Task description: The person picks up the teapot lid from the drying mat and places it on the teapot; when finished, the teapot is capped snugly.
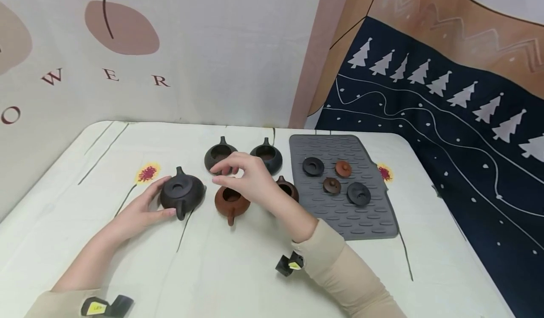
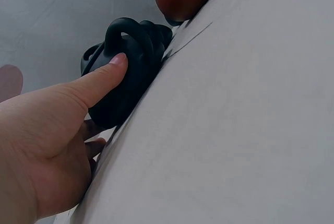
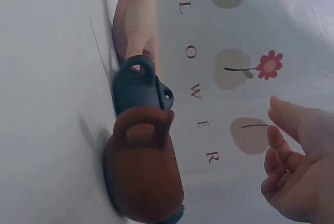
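Observation:
My left hand [image 1: 142,214] grips a black teapot [image 1: 182,193] by its side, thumb near the handle and fingers around the far side. Its lid is seated on top. In the left wrist view the thumb presses the teapot body [image 2: 122,93] below the loop handle. My right hand [image 1: 250,174] hovers above a lidless reddish-brown teapot [image 1: 231,204], thumb and forefinger apart with nothing between them. The right wrist view shows this hand [image 3: 297,166] beside the brown teapot [image 3: 146,177], not touching it. Behind the hand stand two dark lidless teapots [image 1: 214,159] [image 1: 272,162].
A brown lidless teapot [image 1: 289,189] stands partly hidden behind my right forearm. On the grey mat [image 1: 369,223] to the right lie two black lids [image 1: 313,166] [image 1: 359,193], an orange-brown lid [image 1: 343,168] and a dark brown lid [image 1: 332,185]. A fabric backdrop [image 1: 238,72] rises behind the table.

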Demonstrator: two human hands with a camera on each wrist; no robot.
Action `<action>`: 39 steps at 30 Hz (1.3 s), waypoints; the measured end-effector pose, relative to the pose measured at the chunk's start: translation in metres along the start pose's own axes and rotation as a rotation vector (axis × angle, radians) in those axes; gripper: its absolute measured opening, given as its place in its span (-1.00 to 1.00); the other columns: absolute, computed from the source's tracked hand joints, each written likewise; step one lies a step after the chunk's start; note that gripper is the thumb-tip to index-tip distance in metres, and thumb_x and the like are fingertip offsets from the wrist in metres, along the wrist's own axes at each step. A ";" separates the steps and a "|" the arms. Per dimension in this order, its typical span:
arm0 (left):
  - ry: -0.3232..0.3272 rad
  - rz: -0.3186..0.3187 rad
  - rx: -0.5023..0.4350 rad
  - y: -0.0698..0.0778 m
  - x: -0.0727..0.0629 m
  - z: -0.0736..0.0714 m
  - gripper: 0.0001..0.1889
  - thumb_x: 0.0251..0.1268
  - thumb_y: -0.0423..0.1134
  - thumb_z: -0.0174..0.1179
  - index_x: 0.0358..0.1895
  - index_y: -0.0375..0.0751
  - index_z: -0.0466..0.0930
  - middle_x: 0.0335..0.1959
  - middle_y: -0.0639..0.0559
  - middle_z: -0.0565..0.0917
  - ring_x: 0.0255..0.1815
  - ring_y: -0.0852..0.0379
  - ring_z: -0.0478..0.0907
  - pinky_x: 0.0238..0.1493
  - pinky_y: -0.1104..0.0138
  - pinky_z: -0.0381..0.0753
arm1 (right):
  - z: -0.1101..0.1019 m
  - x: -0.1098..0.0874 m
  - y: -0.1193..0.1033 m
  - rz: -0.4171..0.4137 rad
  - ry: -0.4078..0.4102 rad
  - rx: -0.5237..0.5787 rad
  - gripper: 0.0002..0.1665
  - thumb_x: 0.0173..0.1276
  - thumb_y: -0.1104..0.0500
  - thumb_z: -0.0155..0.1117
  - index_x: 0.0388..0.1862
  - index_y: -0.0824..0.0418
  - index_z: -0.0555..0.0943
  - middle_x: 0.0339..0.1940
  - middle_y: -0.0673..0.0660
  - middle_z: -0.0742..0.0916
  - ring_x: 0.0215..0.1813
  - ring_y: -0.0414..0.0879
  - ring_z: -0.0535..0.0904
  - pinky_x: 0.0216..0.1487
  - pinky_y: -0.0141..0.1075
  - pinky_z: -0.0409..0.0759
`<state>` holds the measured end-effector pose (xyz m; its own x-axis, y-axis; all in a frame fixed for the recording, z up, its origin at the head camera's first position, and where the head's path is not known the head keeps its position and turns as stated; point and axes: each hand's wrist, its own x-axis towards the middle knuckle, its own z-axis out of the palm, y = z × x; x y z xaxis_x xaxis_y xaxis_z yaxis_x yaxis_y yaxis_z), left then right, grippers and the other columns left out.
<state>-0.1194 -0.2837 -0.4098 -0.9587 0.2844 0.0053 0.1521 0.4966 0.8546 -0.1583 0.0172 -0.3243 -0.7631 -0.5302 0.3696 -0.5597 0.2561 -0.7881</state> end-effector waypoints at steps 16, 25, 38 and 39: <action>-0.004 -0.029 0.012 0.002 -0.001 -0.001 -0.05 0.17 -0.19 0.37 0.52 -0.17 -0.07 0.48 -0.34 -0.01 0.47 -0.34 -0.22 0.28 -0.33 -0.24 | -0.045 -0.041 0.006 -0.105 0.096 -0.069 -0.83 0.19 0.26 0.44 -0.20 0.17 0.74 -0.37 -0.11 0.61 -0.24 -0.23 0.45 -0.26 -0.33 0.48; 0.006 -0.015 0.019 0.003 -0.001 0.000 -0.06 0.15 -0.20 0.38 0.51 -0.21 -0.04 0.47 -0.37 0.02 0.47 -0.35 -0.20 0.29 -0.31 -0.24 | -0.064 -0.062 0.018 -0.126 0.129 -0.094 -0.83 0.17 0.27 0.44 -0.23 0.14 0.75 -0.37 -0.03 0.65 -0.28 -0.06 0.49 -0.37 -0.25 0.47; 0.003 -0.023 0.005 0.003 -0.002 -0.002 -0.03 0.12 -0.24 0.41 0.51 -0.25 -0.05 0.46 -0.40 0.01 0.46 -0.39 -0.18 0.29 -0.31 -0.22 | -0.095 -0.087 0.036 -0.056 0.187 -0.138 -0.79 0.12 0.30 0.46 -0.21 0.17 0.75 -0.29 0.00 0.68 -0.24 -0.02 0.47 -0.27 -0.29 0.46; 0.003 -0.020 0.005 0.004 -0.002 -0.002 -0.02 0.11 -0.25 0.41 0.51 -0.26 -0.06 0.46 -0.41 0.01 0.45 -0.39 -0.18 0.29 -0.31 -0.22 | -0.098 -0.089 0.038 -0.040 0.193 -0.148 -0.78 0.13 0.29 0.46 -0.20 0.16 0.75 -0.28 0.00 0.68 -0.23 0.00 0.47 -0.28 -0.29 0.46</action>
<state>-0.1174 -0.2845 -0.4052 -0.9624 0.2713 -0.0103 0.1337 0.5065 0.8518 -0.1440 0.1535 -0.3389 -0.7790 -0.3817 0.4974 -0.6211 0.3616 -0.6953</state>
